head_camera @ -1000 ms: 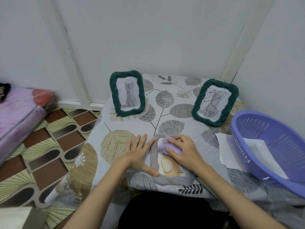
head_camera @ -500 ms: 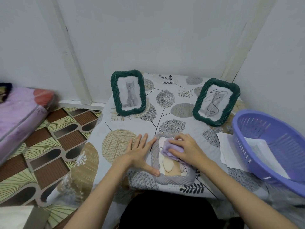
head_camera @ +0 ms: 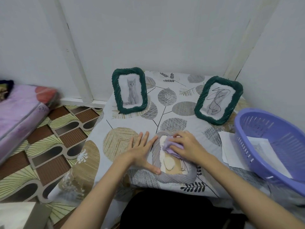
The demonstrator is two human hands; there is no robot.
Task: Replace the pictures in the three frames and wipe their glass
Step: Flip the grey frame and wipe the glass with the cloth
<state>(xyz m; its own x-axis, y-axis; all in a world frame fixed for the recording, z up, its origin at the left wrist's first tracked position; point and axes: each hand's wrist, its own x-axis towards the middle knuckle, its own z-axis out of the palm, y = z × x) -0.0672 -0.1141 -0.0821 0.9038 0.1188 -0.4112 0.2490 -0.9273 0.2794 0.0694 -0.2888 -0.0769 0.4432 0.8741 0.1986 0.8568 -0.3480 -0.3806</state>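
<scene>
A grey ribbed frame (head_camera: pixel 175 178) lies flat at the table's near edge, showing a beige line drawing under its glass. My right hand (head_camera: pixel 186 147) presses a lilac cloth (head_camera: pixel 171 148) onto the upper part of that glass. My left hand (head_camera: pixel 142 151) lies flat with fingers spread on the frame's left side, its thumb on the lower left rim. Two dark green frames stand upright behind: the left green frame (head_camera: pixel 129 90) holds a grey kitten picture, and the right green frame (head_camera: pixel 218 100) holds a scribbled line drawing.
A purple plastic basket (head_camera: pixel 270 146) with papers inside stands at the right edge, with white sheets (head_camera: pixel 227 142) partly under it. The leaf-patterned tablecloth (head_camera: pixel 166 103) covers the small table in a corner of white walls. A pink mattress (head_camera: pixel 18 111) lies on the patterned floor at left.
My right hand and the cloth have shifted slightly across the upper glass of the flat frame. My left hand stays in place on the frame's left side.
</scene>
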